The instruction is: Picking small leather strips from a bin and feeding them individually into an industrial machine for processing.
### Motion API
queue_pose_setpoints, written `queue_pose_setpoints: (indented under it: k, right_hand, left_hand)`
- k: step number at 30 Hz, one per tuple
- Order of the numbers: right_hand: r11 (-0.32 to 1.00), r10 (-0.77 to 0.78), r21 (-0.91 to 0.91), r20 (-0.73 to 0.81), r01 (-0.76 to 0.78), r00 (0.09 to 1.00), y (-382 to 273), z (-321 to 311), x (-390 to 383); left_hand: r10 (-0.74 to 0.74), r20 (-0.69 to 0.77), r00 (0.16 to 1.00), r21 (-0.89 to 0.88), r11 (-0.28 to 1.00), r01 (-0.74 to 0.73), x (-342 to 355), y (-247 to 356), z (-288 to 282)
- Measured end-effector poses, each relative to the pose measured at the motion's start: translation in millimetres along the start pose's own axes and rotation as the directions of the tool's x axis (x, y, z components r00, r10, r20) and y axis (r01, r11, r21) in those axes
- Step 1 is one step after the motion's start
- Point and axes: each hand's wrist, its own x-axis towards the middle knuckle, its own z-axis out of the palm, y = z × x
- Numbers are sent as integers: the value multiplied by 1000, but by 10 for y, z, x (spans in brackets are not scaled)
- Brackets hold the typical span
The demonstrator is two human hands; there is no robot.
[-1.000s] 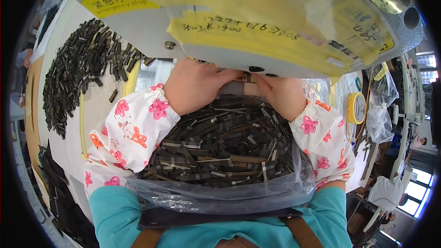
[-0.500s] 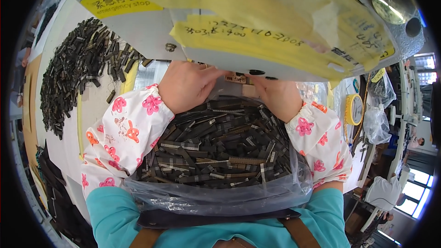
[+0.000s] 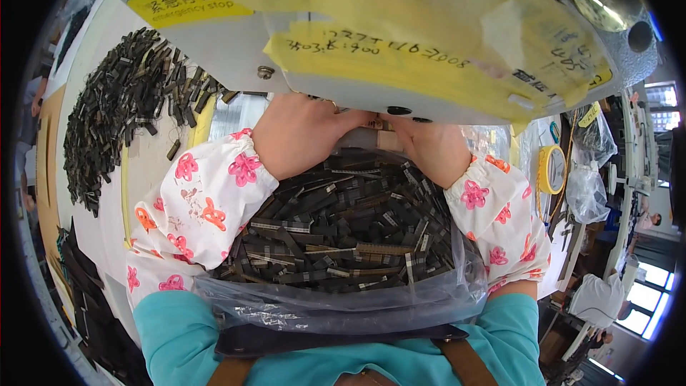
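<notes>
Tan piece (image 3: pixel 374 125) lies between left and right fingers (image 3: pixel 356 120).

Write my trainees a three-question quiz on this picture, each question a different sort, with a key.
1. Multiple choice: the heap of short, dark, flat pieces lies on the person's (a) left or (b) right?
2. True or false: the left bare hand and right bare hand are close together at the light-grey machine housing's lower edge.
3. Fill in: clear ____ borders the near side of the thin, dark strips.

Key: 1 a; 2 true; 3 plastic film.
</notes>
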Motion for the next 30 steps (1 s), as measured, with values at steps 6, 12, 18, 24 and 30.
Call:
queue_pose_setpoints:
  k: [6,12,18,24,30]
  right_hand:
    - [995,-96,-12,50,96,994,-12,-123,22]
    - [988,-126,-85,69,132,990,-7,-125,18]
    - [985,-99,-132,106,113,989,49,-131,28]
    - [991,-90,-96,89,98,992,-6,-156,83]
    - [998,-65,3,58,65,996,51,-141,79]
  left_hand:
    - [-85,56,995,-85,992,90,-140,-65,-33]
    - [-62,87,994,90,994,54,-142,-110,-5]
    - [-180,208,962,190,972,141,-155,-181,41]
    - [-135,141,981,119,986,119,-158,-192,52]
    - [-102,89,991,104,990,92,-133,-218,67]
